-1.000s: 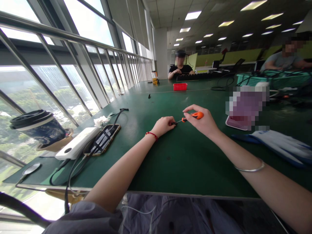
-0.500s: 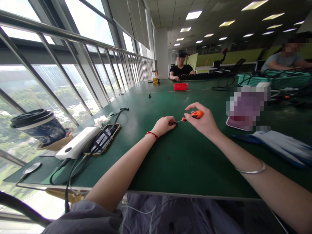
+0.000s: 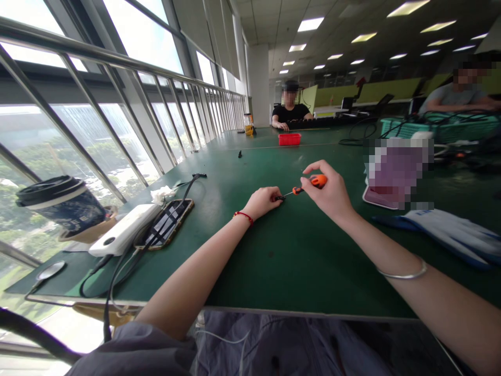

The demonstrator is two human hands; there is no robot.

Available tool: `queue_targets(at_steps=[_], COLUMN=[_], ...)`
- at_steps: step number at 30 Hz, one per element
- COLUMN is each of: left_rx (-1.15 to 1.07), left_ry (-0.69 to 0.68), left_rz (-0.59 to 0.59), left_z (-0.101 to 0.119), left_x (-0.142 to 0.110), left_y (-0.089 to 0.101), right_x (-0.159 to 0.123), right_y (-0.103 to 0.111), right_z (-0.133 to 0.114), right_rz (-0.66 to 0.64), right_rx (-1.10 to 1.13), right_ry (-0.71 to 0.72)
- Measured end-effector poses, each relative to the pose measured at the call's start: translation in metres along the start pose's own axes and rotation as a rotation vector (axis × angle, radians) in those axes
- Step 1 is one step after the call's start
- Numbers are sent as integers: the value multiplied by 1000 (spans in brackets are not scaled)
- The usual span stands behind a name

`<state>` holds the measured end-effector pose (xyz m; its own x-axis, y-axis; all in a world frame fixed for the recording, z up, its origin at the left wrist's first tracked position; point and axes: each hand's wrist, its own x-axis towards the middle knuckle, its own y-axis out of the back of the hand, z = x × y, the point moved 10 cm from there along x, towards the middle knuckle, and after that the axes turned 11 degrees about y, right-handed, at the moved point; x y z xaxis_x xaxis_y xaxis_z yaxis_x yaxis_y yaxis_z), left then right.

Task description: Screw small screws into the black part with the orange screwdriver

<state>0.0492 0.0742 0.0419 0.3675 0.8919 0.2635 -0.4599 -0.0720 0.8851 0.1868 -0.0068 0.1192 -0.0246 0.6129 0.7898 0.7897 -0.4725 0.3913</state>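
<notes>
My left hand [image 3: 264,200] rests on the green table [image 3: 270,282], its fingers closed on a small black part [image 3: 280,198]. The part's exact kind is too small to make out. In my right hand [image 3: 327,189] is a screwdriver [image 3: 319,181] with an orange and black handle. Its thin shaft slopes down to the left, and the tip meets the black part by my left fingertips. My right palm sits around the handle's end, with the index finger raised off it and the thumb alongside.
On the left are a paper cup [image 3: 66,203], a white power bank [image 3: 124,230] and a phone [image 3: 166,224] with cables. To the right lie a purple-backed phone [image 3: 397,177] and white-blue gloves [image 3: 454,230]. Farther off stand a red tray [image 3: 289,139], a green basket [image 3: 442,130] and two people.
My right index finger and thumb have shifted on the screwdriver handle, and the hand has turned slightly. My left hand keeps its place. The far person's hand has come down to the table.
</notes>
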Motion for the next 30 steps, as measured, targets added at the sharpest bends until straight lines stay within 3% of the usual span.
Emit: queue_targets(at_steps=[5, 11, 30], left_rx=[-9, -23, -13], left_ry=[-4, -1, -9], left_rz=[-2, -3, 14], left_z=[-2, -2, 0], left_x=[1, 1, 0], left_y=[-1, -1, 1], right_x=[2, 3, 0], right_y=[0, 6, -2], right_z=[-4, -1, -23], right_rz=[-22, -23, -72], right_rx=[-25, -129, -105], right_ry=[62, 38, 219])
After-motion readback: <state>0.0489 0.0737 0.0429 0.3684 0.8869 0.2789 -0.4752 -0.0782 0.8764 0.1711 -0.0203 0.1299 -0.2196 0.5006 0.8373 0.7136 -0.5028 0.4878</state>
